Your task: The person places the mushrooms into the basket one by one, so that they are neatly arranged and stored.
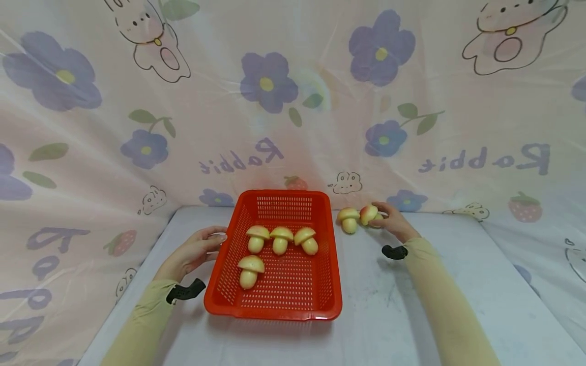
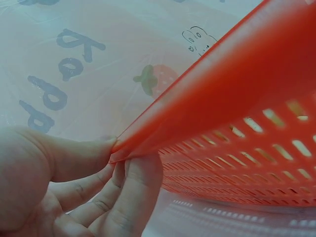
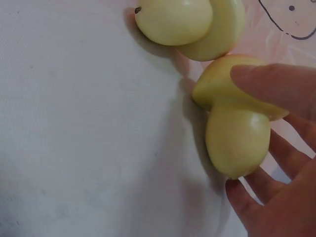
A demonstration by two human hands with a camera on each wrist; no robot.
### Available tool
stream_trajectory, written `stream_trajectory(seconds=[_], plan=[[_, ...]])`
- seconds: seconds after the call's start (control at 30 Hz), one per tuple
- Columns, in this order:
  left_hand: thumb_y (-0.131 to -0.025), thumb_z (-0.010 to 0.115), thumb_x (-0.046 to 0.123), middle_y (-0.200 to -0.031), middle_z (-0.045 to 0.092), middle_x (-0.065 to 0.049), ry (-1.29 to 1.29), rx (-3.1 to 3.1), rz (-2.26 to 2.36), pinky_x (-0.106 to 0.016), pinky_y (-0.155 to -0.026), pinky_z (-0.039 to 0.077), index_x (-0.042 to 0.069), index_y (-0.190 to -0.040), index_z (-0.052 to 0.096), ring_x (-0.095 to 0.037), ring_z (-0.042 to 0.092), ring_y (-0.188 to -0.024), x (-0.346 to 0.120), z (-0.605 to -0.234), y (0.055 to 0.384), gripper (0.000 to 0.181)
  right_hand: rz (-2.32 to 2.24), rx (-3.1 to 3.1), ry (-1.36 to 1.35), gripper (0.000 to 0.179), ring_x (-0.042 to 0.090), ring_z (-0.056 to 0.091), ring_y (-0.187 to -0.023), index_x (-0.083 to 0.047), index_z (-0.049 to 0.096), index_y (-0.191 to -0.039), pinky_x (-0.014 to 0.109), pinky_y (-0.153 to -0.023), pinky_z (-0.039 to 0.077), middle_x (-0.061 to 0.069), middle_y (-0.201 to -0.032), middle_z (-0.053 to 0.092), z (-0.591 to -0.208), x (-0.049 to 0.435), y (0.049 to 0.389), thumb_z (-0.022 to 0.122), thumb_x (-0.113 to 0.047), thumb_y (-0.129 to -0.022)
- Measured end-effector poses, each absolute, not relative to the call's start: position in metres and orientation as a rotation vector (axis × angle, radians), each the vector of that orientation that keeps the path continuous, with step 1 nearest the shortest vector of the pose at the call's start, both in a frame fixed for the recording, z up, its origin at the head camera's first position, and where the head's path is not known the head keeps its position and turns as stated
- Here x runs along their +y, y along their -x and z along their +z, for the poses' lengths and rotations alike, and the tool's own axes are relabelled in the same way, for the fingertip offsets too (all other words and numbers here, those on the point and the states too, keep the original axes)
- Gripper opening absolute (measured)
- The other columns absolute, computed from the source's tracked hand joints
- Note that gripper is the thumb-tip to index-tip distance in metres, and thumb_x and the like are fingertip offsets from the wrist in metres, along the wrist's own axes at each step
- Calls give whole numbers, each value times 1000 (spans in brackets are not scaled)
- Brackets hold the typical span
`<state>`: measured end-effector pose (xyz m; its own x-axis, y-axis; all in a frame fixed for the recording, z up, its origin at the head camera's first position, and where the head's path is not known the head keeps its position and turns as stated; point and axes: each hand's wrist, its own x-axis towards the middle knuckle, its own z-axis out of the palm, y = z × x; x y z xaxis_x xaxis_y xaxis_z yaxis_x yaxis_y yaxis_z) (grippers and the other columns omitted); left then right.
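Note:
My left hand (image 1: pixel 194 252) pinches the left rim of a red plastic basket (image 1: pixel 335 254); in the left wrist view, thumb and fingers (image 2: pixel 140 192) close on the rim from both sides. Several pale yellow toy mushrooms lie in the basket, one mushroom (image 1: pixel 251 272) nearer the front and the others in a row behind it. Right of the basket, my right hand (image 1: pixel 394 222) holds a toy mushroom (image 3: pixel 239 138) with a reddish patch on its cap. The thumb lies on the cap and the fingers curve round its far side. Another mushroom (image 1: pixel 349 220) stands close beside it.
A white table (image 1: pixel 380 315) carries everything. Behind it and at the sides hangs a pale curtain (image 1: pixel 320 137) printed with flowers, rabbits and strawberries, close to the mushrooms at the back edge. Black straps (image 1: pixel 394 252) sit on both wrists.

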<state>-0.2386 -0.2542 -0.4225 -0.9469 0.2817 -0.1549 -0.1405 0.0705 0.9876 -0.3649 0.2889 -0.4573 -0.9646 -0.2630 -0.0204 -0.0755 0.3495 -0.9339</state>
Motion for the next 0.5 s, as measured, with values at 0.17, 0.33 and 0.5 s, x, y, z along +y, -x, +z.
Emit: stream_trajectory(seconds=[0.17,0.33,0.5], plan=[[-99,54,17,-108,63,-9,-133,2044,1949,-36,-80,55,-4,-139,36,-20,65,-94,-253,-422,238,49,-1656,2488,297,72,49,19,-135,8,24,-146,59,-108,20,29,-149,22,-457,289,363,66,-1,-87],[-99,55,19,-109,63,-9,-124,2049,1945,-36,-80,55,-4,-140,35,-20,65,-94,-253,-421,238,51,-1624,2515,269,71,45,21,-135,6,29,-144,56,-105,27,28,-146,27,-457,291,361,69,-8,-87],[-99,55,19,-108,63,-9,-119,2051,1942,-36,-80,54,-4,-140,35,-20,65,-94,-253,-420,238,51,-1620,2475,203,71,43,23,-134,3,28,-144,53,-102,30,28,-147,25,-456,297,357,69,-16,-89]])
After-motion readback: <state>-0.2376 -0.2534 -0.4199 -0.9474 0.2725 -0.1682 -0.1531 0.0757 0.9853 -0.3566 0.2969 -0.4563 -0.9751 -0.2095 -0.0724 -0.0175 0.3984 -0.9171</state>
